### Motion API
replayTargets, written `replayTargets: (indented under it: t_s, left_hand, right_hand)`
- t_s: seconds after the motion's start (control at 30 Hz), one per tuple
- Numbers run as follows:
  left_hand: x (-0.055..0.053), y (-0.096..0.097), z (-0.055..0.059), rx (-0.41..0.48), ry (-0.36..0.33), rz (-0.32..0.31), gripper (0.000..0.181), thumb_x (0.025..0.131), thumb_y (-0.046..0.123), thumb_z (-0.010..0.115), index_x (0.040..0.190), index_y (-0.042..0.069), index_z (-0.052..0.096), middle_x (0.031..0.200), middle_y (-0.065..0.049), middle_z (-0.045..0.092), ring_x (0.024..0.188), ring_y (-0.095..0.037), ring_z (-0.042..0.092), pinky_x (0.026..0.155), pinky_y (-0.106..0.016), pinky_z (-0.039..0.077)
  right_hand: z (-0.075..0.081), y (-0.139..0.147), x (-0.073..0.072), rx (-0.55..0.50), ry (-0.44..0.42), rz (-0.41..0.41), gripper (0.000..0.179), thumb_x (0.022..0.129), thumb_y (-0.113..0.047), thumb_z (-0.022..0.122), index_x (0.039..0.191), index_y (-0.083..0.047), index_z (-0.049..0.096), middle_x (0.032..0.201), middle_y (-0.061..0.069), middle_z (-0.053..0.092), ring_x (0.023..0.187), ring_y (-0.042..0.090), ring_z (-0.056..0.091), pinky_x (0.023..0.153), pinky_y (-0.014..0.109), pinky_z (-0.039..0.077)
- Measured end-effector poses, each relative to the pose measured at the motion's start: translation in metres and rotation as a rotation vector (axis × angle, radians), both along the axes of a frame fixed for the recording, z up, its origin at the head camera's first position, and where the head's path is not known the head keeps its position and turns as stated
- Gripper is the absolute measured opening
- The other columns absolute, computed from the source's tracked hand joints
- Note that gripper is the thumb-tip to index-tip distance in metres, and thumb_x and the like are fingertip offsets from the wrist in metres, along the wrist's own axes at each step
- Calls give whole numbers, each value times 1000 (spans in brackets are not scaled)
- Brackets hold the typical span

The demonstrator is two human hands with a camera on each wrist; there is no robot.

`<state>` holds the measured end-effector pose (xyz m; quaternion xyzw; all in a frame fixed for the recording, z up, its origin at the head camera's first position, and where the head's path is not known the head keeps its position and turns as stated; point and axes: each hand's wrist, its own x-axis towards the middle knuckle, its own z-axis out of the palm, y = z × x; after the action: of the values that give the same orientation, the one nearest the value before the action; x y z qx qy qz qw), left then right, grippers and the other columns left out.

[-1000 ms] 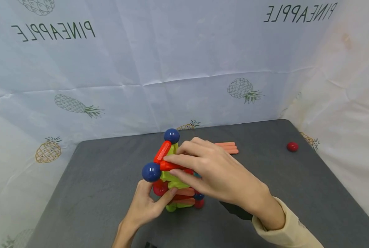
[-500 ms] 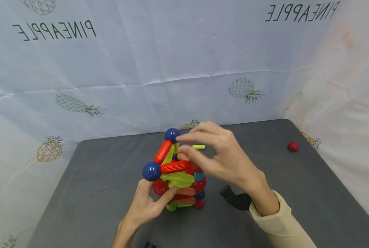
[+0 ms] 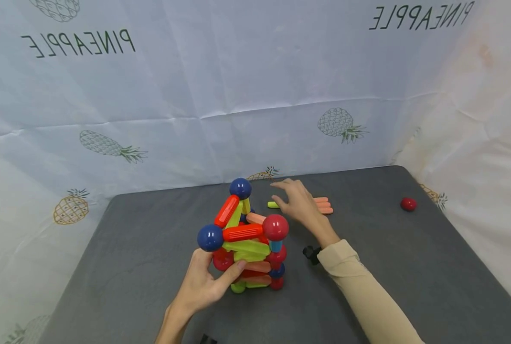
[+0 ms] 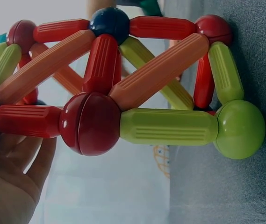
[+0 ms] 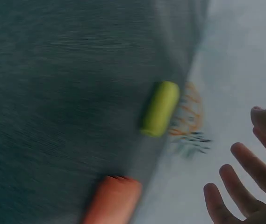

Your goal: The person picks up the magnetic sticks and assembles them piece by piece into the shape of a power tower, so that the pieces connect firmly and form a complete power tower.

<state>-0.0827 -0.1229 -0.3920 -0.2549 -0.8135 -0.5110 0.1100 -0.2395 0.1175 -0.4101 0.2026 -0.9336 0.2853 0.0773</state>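
A tower of magnetic rods and balls point(image 3: 246, 247) stands in the middle of the table, its rods red, green, orange and blue. My left hand point(image 3: 204, 282) grips its left side, thumb across the front and fingers partly hidden behind. In the left wrist view, a green ball point(image 4: 240, 129) at the tower's base sits by the table surface. My right hand point(image 3: 300, 203) reaches past the tower with fingers spread and nothing held. Close to its fingertips lies a short yellow-green rod point(image 3: 273, 204), seen whole in the right wrist view.
Several orange rods point(image 3: 323, 205) lie side by side just right of my right hand. A loose red ball point(image 3: 408, 204) rests near the table's right edge. Behind the grey table point(image 3: 152, 248) hangs a white pineapple-print cloth point(image 3: 221, 86).
My right hand has left the red rod at the tower's top and moved back over the far table, its fingers spreading. My left hand keeps its grip; the tower has barely moved.
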Motion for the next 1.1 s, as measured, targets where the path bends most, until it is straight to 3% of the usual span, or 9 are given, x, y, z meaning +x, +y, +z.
replayTargets:
  t_s: [0.13, 0.3, 0.37, 0.47, 0.63, 0.73, 0.8, 0.97, 1.1]
  left_hand:
    - [0, 0, -1, -6, 4, -6, 52, 90, 7, 76, 136, 16, 55, 123, -6, 73, 102, -11, 72, 91, -32, 60]
    - [-1, 0, -1, -9, 4, -14, 52, 90, 7, 76, 137, 16, 55, 124, -6, 73, 103, -12, 72, 92, -32, 60]
    - [-1, 0, -1, -12, 3, -15, 53, 90, 7, 76, 137, 16, 54, 124, -6, 73, 103, -12, 72, 92, -32, 60]
    - [-1, 0, 0, -15, -7, -13, 52, 90, 8, 76, 138, 16, 54, 125, -6, 72, 104, -12, 72, 92, -32, 60]
    - [0, 0, 1, -12, -22, -9, 52, 90, 8, 76, 137, 16, 54, 125, -6, 73, 104, -11, 72, 93, -31, 60]
    - [0, 0, 1, -7, -14, -9, 52, 90, 8, 76, 137, 16, 55, 124, -6, 73, 104, -11, 72, 92, -31, 60]
    - [0, 1, 0, -3, -3, -4, 52, 89, 8, 76, 136, 16, 55, 123, -5, 73, 103, -11, 72, 91, -31, 60]
    - [0, 2, 0, -8, 27, 14, 51, 88, 8, 77, 134, 17, 56, 121, -4, 73, 102, -11, 72, 89, -32, 60]
    - [2, 4, 0, -32, 50, 51, 53, 87, 9, 79, 135, 19, 56, 122, -1, 72, 104, -10, 70, 91, -31, 60]
  right_hand:
    - [-24, -1, -9, 130, -112, 7, 47, 97, -18, 70, 142, -7, 60, 142, 19, 60, 127, 41, 54, 101, 60, 51]
    - [-41, -3, -11, 252, -214, 56, 56, 97, -18, 71, 147, -2, 53, 148, 20, 55, 133, 42, 50, 107, 60, 47]
    - [-45, -3, -10, 250, -217, 55, 53, 96, -17, 71, 144, -1, 56, 142, 21, 60, 126, 40, 54, 103, 56, 50]
    - [-48, -4, -9, 190, -185, 35, 40, 93, -13, 74, 130, -1, 68, 123, 19, 69, 104, 34, 59, 87, 46, 54]
    - [-43, -3, -4, 72, -171, 25, 22, 90, -8, 75, 110, 0, 78, 102, 16, 75, 81, 24, 59, 71, 32, 49]
    - [-30, -3, 1, -23, -180, 34, 22, 90, -10, 75, 110, 1, 78, 95, 15, 77, 75, 19, 62, 67, 29, 53]
    - [-13, -2, 5, -114, -172, 44, 24, 91, -12, 76, 110, 2, 77, 90, 15, 77, 70, 17, 63, 64, 28, 54]
    - [53, 1, 29, -312, -64, 83, 28, 89, -15, 79, 112, 1, 77, 85, 15, 76, 66, 17, 66, 63, 25, 54]
    - [107, 3, 58, -414, -65, 98, 29, 89, -18, 79, 115, -5, 77, 87, 11, 77, 71, 17, 68, 67, 28, 57]
